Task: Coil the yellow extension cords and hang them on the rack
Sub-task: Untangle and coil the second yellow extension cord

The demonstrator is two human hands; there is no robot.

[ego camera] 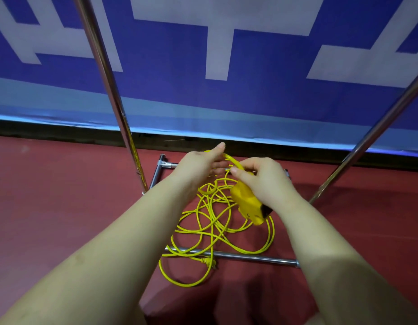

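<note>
1. We are gripping the yellow socket block (249,204) of the extension cord in our right hand (265,181), fingers wrapped round it, just right of the frame's centre.
2. Our left hand (202,166) is guiding the stretch of cable arching out of the block — the cable is passing under its fingers, but we cannot tell whether they are closing on it or only resting there.
3. The coiling is, in our judgement, only beginning: no finished loop is showing in either hand.
4. Most of the yellow cord (212,233) is lying in a loose tangle on the red floor (62,207) at lower centre, draped over the front base bar (250,257) of the rack, with the plug (209,262) resting beside that bar.
5. Nothing is hanging on the rack's chrome poles (114,106) — so the gathering of the loops and the hanging are both remaining.
</note>
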